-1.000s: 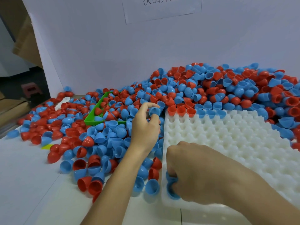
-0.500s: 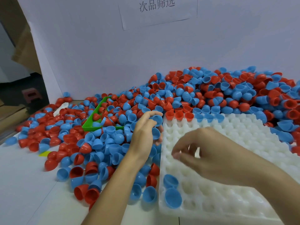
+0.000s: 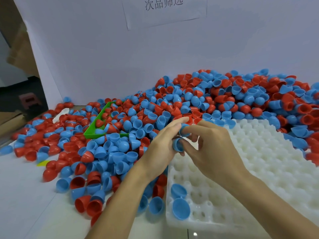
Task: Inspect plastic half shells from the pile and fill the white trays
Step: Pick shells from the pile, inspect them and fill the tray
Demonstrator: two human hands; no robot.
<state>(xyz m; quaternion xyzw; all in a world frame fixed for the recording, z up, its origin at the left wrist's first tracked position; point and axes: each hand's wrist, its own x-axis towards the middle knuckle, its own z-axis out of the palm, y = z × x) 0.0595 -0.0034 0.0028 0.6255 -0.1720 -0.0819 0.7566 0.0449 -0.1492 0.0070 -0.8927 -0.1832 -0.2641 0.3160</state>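
Head view: at frame center, my left hand is pinching blue shells in its grip; my right hand is pinching them too, above the white tray.

A white paper sheet is hanging on the far white backboard, top centre of the view, above the far pile. It is showing four black printed Chinese characters in one row: 次品筛选. The tops of the characters are being cut by the upper frame edge; they are still reading clearly. No other text, number, brand or label is showing legibly anywhere else in view.
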